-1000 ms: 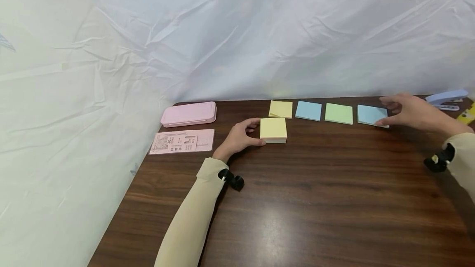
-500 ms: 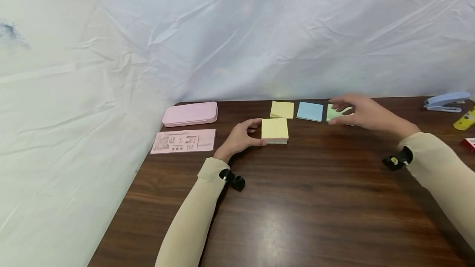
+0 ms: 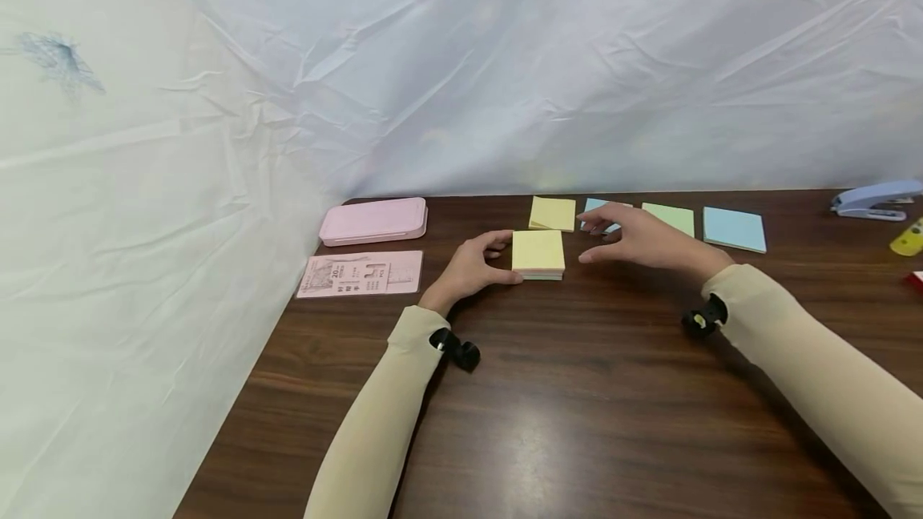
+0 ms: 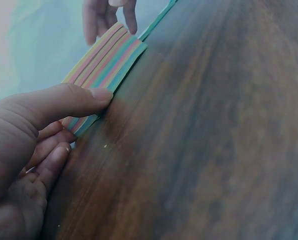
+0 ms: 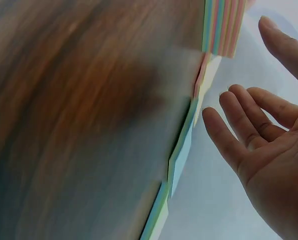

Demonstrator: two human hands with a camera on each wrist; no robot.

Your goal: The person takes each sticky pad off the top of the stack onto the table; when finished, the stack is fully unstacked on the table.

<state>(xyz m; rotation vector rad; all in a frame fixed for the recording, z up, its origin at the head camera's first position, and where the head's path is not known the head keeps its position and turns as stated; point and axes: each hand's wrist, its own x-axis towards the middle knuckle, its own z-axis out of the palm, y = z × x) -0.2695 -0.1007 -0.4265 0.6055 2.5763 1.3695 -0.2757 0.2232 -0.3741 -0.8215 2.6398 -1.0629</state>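
Note:
A thick stack of sticky notes (image 3: 538, 253) with a yellow top stands on the table, its side striped in several colours. My left hand (image 3: 470, 267) grips the stack at its left end. In the left wrist view, the thumb (image 4: 91, 99) lies against the striped side, with the fingers on the adjoining side. My right hand (image 3: 642, 239) hovers just right of the stack, fingers apart and holding nothing. It partly covers a blue sticky note pad (image 3: 594, 204) in the back row. Beside that lie a yellow pad (image 3: 552, 213), a green pad (image 3: 671, 217) and another blue pad (image 3: 734, 228).
On the left lie a pink case (image 3: 373, 220) and a pink printed packet (image 3: 360, 274). Toward the right edge are a blue stapler (image 3: 872, 200), a yellow object (image 3: 908, 239) and a partly cut-off red item (image 3: 917, 279). White sheeting (image 3: 505, 102) borders the wooden table (image 3: 577, 391).
My right hand has moved left from the rightmost blue pad, past the green pad, to beside the stack. That blue pad stays behind. My left hand keeps its place at the stack.

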